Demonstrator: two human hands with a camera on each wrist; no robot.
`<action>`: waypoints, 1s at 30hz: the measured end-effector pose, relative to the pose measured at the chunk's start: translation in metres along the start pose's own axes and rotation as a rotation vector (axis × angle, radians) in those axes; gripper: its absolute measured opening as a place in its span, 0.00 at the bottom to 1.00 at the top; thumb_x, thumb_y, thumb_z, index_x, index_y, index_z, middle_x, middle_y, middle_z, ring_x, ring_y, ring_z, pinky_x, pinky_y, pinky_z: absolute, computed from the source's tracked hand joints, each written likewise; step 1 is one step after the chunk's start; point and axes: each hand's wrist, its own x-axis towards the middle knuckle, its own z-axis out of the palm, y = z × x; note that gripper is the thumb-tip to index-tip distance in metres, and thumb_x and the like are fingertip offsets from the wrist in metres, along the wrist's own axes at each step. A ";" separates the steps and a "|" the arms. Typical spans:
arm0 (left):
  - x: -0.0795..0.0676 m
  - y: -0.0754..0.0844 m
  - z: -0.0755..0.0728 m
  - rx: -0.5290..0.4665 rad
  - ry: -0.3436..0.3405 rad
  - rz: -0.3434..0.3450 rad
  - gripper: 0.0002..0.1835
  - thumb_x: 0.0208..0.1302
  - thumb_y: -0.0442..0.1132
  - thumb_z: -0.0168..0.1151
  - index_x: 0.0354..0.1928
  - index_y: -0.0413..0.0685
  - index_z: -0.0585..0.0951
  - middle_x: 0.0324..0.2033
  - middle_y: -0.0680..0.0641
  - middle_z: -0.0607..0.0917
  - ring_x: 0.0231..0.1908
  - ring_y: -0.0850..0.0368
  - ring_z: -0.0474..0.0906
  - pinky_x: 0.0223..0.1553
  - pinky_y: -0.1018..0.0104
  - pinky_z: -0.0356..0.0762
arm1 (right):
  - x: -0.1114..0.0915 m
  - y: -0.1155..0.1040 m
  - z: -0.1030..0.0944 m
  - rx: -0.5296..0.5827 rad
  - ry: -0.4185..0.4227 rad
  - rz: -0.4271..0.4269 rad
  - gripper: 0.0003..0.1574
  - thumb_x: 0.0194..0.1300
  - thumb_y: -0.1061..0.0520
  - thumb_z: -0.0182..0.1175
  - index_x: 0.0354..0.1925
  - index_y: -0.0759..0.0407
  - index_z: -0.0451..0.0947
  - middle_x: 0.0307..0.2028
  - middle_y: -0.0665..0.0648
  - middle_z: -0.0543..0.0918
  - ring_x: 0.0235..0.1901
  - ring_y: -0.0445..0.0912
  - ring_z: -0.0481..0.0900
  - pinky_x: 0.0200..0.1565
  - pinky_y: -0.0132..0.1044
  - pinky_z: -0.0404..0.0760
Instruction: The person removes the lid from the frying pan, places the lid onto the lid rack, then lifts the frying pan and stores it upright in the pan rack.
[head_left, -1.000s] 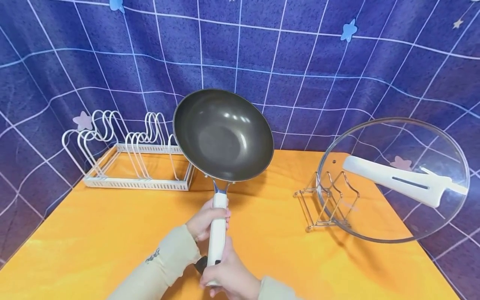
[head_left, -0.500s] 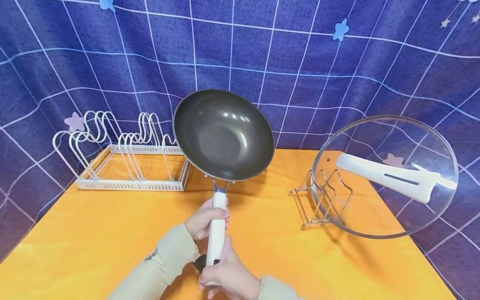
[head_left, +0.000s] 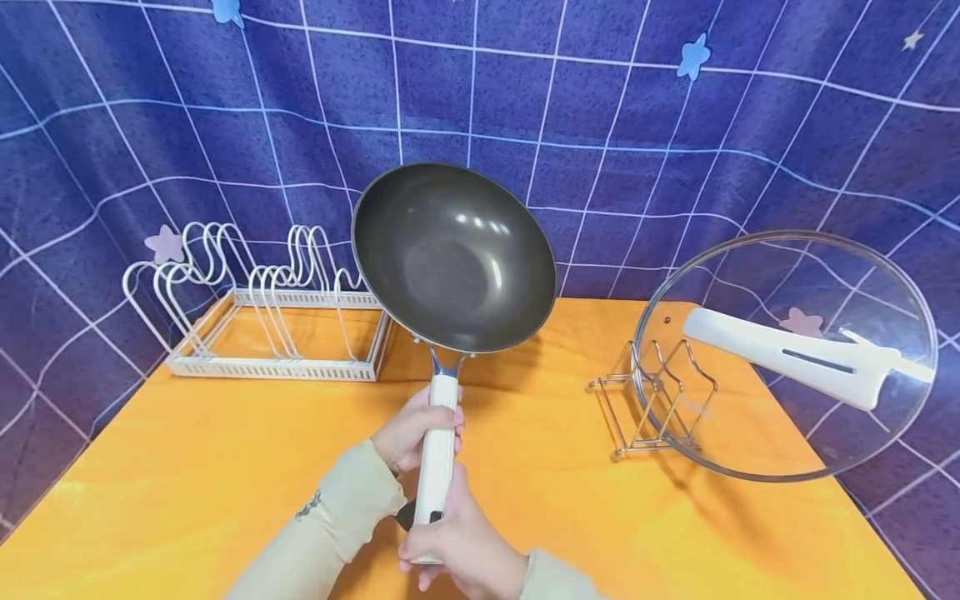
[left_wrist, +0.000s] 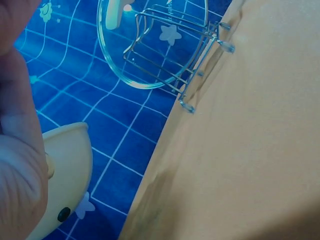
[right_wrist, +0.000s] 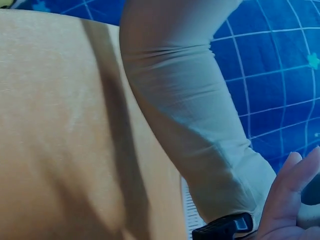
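Both hands hold a dark-lined frying pan by its long white handle. The pan is raised over the table, its inside facing me and its rim tilted up. My left hand grips the handle's upper part, thumb across the top. Lower down, my right hand is wrapped round the handle's end. The left wrist view shows the pan's cream outer side beside the left hand. In the right wrist view, part of the right hand shows beside the left sleeve.
A white wire rack with upright loops stands at the left. At the right, a glass lid with a white handle stands on edge in a small metal rack. A blue grid-patterned curtain hangs behind the orange table.
The pan has risen slightly and shifted a little right, with both hands still on its handle. The head view swung slightly right, then back. Racks and lid stay put.
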 end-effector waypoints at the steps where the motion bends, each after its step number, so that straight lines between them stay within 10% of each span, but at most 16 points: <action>1: 0.000 0.001 0.000 -0.008 -0.001 0.002 0.16 0.56 0.29 0.53 0.46 0.44 0.63 0.25 0.51 0.77 0.24 0.61 0.77 0.29 0.71 0.81 | 0.000 -0.001 -0.001 0.002 -0.010 -0.002 0.50 0.41 0.73 0.56 0.60 0.61 0.44 0.18 0.54 0.76 0.17 0.41 0.77 0.13 0.26 0.72; 30: -0.006 0.011 0.009 -0.069 -0.051 -0.001 0.15 0.61 0.29 0.53 0.46 0.49 0.63 0.26 0.52 0.77 0.22 0.59 0.81 0.29 0.64 0.85 | -0.001 0.002 -0.013 0.038 -0.128 -0.070 0.64 0.45 0.72 0.56 0.72 0.57 0.30 0.24 0.54 0.74 0.19 0.40 0.78 0.14 0.24 0.72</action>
